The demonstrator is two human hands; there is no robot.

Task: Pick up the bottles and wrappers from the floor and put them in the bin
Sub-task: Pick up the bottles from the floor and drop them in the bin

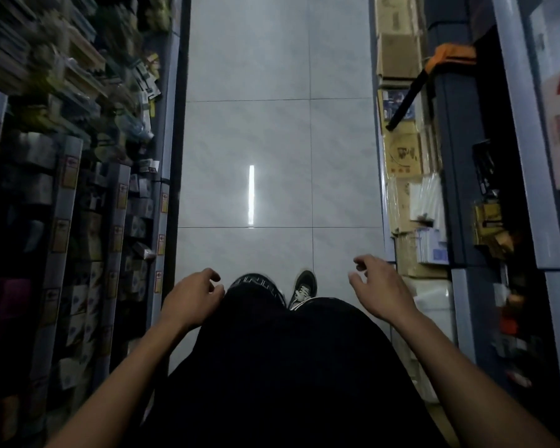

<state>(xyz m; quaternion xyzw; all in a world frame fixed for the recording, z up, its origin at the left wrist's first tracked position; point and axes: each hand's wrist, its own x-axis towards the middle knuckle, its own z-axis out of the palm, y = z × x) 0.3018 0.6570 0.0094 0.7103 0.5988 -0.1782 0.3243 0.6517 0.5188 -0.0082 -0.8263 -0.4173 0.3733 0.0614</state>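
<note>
A: What are the hands doing?
B: The left hand (193, 297) and right hand (380, 287) hang empty, fingers loosely curled, above the pale glossy tiled floor (249, 130).
A: Bottles, wrappers, bin?
B: None in view between the packed shelves (78, 189).

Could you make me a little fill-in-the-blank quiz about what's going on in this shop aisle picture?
1. Both the left hand and the right hand hold ____.
2. The floor between the shelves is covered in pale ____.
3. The bright streak on the floor is a ____ of a light.
4. One shoe with white ____ shows ahead of the dark trousers.

Missing words: nothing; tiles; reflection; laces
</note>
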